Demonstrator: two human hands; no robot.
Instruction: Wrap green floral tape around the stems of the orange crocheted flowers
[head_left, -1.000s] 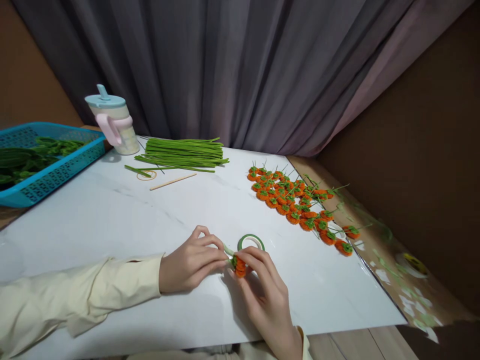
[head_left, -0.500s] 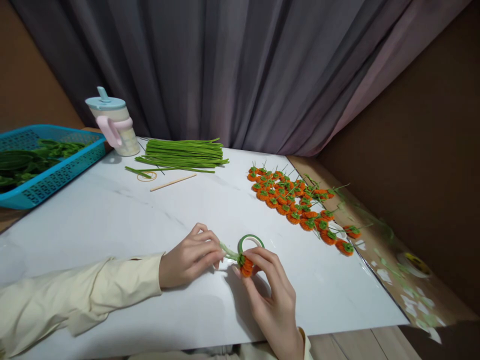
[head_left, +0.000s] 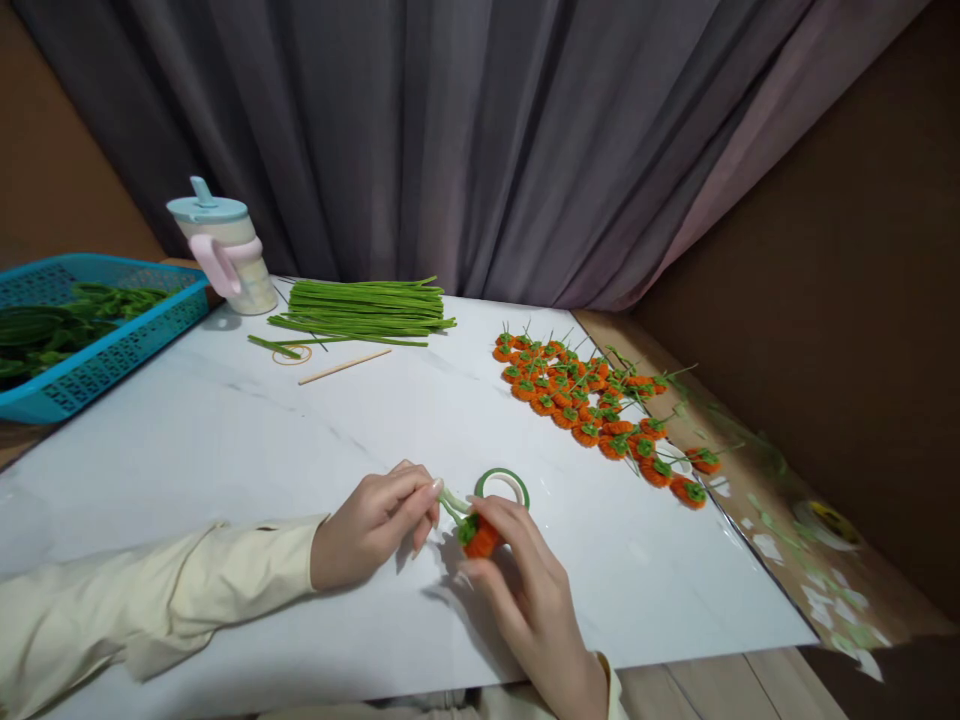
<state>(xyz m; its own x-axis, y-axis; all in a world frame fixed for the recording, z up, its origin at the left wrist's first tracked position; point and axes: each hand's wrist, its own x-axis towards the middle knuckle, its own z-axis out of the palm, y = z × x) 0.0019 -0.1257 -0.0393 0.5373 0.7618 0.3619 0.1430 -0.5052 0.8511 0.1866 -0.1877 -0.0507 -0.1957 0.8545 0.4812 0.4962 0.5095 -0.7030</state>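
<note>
Between the thumb and fingers of my right hand (head_left: 529,590) is a small orange fuzzy pumpkin (head_left: 481,541) with a green top, tilted so its stem points left. My left hand (head_left: 386,522) is closed in a pinch on the end of a pale green tape strip (head_left: 454,500), which runs to the pumpkin's green stem. My left fingers hide the far ends of strip and stem. Just behind my right fingers, a roll of green tape (head_left: 519,482) lies flat on the white table (head_left: 360,640).
Several similar orange pumpkins (head_left: 586,434) with thin stems lie at the right. Toward the back are a bundle of green fuzzy sticks (head_left: 364,308), a wooden stick (head_left: 345,367) and a lidded cup (head_left: 236,255). A blue basket (head_left: 112,360) of green pieces stands left; paper scraps (head_left: 832,610) lie right.
My right hand has moved slightly left and turned the pumpkin, showing more of its orange side. My left fingers have closed more tightly, with the thumb now on top.
</note>
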